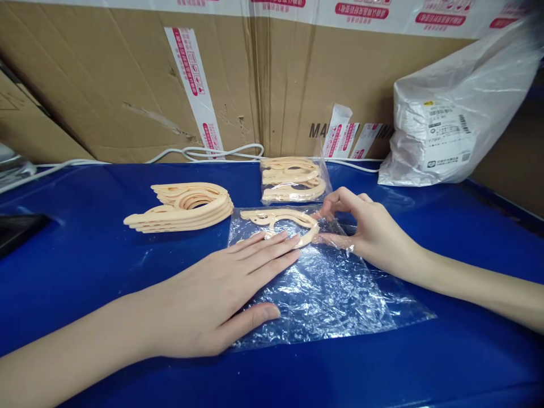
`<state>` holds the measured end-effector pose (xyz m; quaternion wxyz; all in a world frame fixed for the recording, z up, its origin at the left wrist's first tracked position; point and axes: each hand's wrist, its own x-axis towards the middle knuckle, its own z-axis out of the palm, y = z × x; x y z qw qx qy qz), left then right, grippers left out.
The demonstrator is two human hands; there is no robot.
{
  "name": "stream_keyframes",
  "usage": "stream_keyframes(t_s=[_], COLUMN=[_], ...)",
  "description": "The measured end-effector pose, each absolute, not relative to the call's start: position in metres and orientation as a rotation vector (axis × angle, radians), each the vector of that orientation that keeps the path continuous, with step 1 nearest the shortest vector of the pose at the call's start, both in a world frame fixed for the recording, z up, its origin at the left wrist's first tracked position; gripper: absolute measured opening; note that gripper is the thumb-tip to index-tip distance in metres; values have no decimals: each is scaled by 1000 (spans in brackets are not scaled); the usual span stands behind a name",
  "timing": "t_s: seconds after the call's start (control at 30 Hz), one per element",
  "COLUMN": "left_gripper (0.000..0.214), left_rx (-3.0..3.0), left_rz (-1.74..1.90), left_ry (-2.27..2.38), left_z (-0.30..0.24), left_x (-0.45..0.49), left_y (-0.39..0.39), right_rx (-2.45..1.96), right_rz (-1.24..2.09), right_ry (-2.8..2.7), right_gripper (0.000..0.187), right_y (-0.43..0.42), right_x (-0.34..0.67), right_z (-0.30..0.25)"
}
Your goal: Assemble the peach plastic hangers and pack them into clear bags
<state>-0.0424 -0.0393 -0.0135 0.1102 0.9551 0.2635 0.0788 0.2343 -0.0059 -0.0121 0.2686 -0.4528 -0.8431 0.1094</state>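
A clear plastic bag (327, 289) lies flat on the blue table (85, 255). My left hand (225, 294) rests flat on the bag's left part, fingers stretched out, touching a peach plastic hanger piece (276, 218) at the bag's far end. My right hand (369, 232) pinches the bag's far right edge next to that piece, thumb and fingers together. A loose stack of the same peach pieces (187, 207) lies to the left. A filled bag of pieces (293, 180) sits behind.
Cardboard boxes (127, 85) with red-and-white tape stand along the table's back edge. White cables (204, 153) run at their foot. A white plastic sack with a label (450, 124) sits at the back right. A dark object (17, 229) lies at the left edge.
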Motion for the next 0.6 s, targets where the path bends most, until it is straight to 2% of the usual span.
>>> stream_keyframes(t_s=[0.17, 0.6], left_gripper=[60, 61], left_rx=[2790, 2802], left_rz=[273, 242], left_ry=[794, 735], left_z=[-14, -11], left_x=[-41, -42], left_y=[-42, -38], right_rx=[-1191, -1212], right_rz=[451, 342], right_ry=[-2217, -2302], right_gripper=[32, 43], right_y=[-6, -9], right_x=[231, 235], right_z=[-15, -13])
